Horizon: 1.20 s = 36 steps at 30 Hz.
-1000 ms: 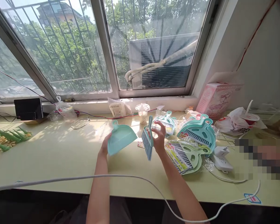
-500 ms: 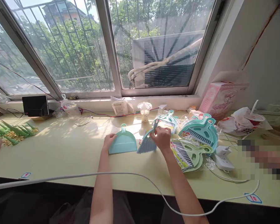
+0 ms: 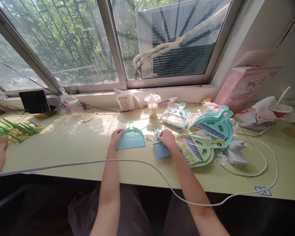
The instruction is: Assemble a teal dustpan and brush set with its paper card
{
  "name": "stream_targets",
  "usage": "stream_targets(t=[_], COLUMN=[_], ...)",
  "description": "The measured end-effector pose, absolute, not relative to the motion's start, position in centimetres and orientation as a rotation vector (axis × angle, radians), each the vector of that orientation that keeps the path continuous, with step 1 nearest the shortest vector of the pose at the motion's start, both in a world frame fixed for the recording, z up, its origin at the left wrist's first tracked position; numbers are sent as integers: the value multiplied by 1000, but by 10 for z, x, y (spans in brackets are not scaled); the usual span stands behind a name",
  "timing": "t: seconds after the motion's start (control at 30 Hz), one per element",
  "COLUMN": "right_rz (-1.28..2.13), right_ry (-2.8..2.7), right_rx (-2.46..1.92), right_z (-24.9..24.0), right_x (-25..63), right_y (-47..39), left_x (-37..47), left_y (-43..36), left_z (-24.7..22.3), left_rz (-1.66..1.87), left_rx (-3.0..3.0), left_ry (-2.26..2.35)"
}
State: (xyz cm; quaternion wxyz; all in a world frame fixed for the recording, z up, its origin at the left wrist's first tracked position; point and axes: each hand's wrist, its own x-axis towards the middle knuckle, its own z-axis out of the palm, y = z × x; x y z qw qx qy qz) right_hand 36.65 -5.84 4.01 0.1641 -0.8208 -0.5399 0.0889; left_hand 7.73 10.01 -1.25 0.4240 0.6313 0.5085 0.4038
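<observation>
My left hand [image 3: 116, 137] rests on the left edge of the small teal dustpan [image 3: 130, 140], which lies flat on the yellow bench [image 3: 64, 150] just left of the frame's middle, its looped handle pointing toward the window. The fingers curl over the rim in a light grip. My right hand [image 3: 166, 137] is closed over the back of the little brush [image 3: 160, 148], just right of the pan but apart from it, bristles fanned toward me and pressed to the bench.

Both pieces look like thin moulded plastic, so I judge them very light and fairly stiff, the pan's lip a little flexible. The smooth plastic could skid on the glossy bench if I push it. The pan is best taken by its loop handle or pinched at the side wall; the brush by its handle, since the bristles are soft and would splay.

To the right of the frame lies a pile of packaged dustpan sets [image 3: 206, 137], and a white cable [image 3: 142, 164] crosses the foreground over my forearms.
</observation>
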Motion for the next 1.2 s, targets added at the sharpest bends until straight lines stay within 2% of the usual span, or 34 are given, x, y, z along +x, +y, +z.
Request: stream_targets(t=[0.13,0.27,0.47,0.63,0.77,0.87,1.03,1.2], right_rz=[381,338,129,96,115,369,937,839], right_ry=[-1517,-1487,-1461,-1497,-1466,-1396,-1395,-1242], right_rx=[-2160,-2032,-2249,-2297,-2299,-2051,-1217,-1151], right_z=[38,37,35,30,37,49,67,59], right_x=[373,378,385,384,383,384,368,331], right_y=[-57,-55,-56,-55,-56,-58,-61,-57], left_x=[78,79,77,78,76,71,72,107], left_y=[102,102,100,97,95,94,88,63], left_z=[-15,-15,-11,-10,-4,3,11,18], left_rz=[1005,986,1026,973,989,1106,1249,916], left_rx=[1580,1603,1604,1755,1554,1258,1101,1281], left_ry=[1272,1288,1293,1355,1224,1069,877,726])
